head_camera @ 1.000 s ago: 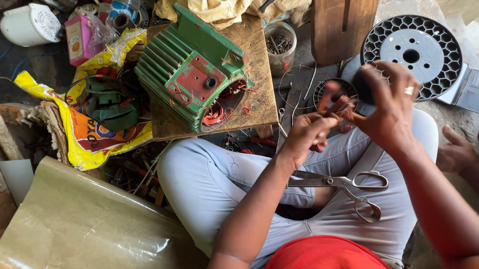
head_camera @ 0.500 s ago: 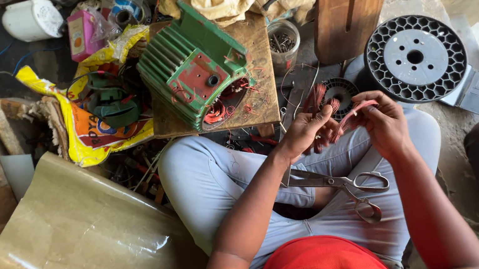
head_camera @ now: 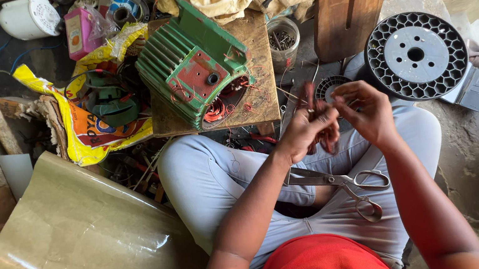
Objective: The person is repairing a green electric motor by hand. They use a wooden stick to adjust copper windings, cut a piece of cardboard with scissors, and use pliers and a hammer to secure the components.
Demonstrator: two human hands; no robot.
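Green ribbed metal motor housing on square wooden board, open mouth facing lap, long axis tilted toward board's near right corner; copper winding partly in, loose strands spilling. Left hand and right hand close together over lap, pinching thin reddish copper wire; strand direction unclear. Steel scissors idle on thigh. Work looks midway.
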